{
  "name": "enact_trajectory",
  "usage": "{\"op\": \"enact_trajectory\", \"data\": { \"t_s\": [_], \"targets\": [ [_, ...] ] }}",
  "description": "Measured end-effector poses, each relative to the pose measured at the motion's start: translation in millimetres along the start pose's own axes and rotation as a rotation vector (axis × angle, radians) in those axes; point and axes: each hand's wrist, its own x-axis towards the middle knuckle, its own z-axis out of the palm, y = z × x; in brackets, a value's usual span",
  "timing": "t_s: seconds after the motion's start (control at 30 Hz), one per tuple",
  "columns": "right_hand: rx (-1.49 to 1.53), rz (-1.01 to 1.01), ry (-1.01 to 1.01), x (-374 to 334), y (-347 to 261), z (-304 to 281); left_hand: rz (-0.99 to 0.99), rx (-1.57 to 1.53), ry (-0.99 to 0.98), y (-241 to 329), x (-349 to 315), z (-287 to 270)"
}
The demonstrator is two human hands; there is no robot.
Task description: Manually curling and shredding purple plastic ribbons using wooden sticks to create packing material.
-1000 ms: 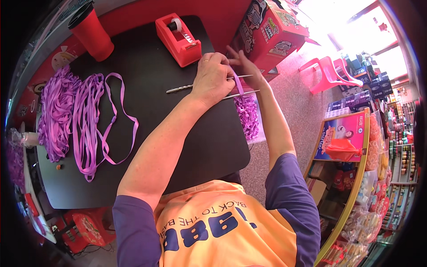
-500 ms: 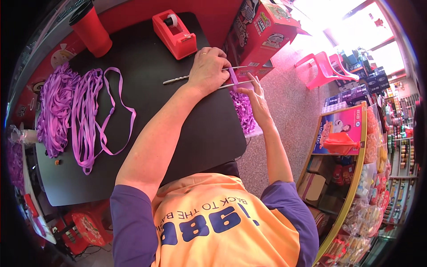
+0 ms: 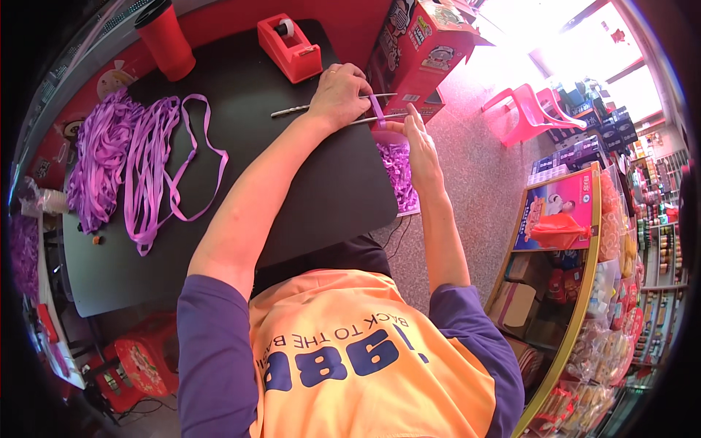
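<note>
Ribbon strip, purple, short, looped around a pair of thin metal rods at the right edge of the black table. Your left hand is clenched over the rods, pinning them near their middle. Their long axis runs roughly left to right across the table edge, with one tip showing left of your knuckles and the other ends jutting right past the table toward the red carton. The strip sits just right of that hand, between your two hands. Your right hand comes up from below the strip, fingertips pinching its lower end; it is the nearer hand to the loose part.

Just below the strip, at the table's right edge: a container of purple cut pieces.
Far left on the table: long purple ribbon lengths in a heap.
At the table's far edge: a red tape dispenser and a red cup.
</note>
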Motion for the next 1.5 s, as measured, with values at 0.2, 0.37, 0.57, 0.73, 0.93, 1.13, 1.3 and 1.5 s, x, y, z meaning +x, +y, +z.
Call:
{"op": "enact_trajectory", "data": {
  "t_s": [0.2,0.37,0.57,0.73,0.93,1.13,1.3,1.5],
  "targets": [
    [0.163,0.073,-0.039,10,-7,-3,-0.146,-0.075,0.103,33,-12,-6],
    [0.230,0.140,-0.118,14,-8,-12,-1.014,-1.775,-0.150,91,-36,6],
    [0.322,0.276,-0.160,-5,-41,-9,-1.078,-1.900,0.231,118,-37,41],
    [0.369,0.212,-0.123,1,-14,-12,-0.885,-2.128,0.363,118,-40,42],
    [-0.113,-0.174,-0.043,20,-22,-20,-0.908,-2.074,0.292,106,-46,41],
    [0.029,-0.319,-0.110,75,-102,20,-0.852,-2.080,0.331,109,-48,43],
    [-0.106,-0.252,-0.303,156,-101,83,-0.942,-2.142,0.421,117,-44,50],
    [-0.083,0.384,-0.559,173,-124,116,-0.978,-2.228,0.423,107,-44,55]
  ]
}}
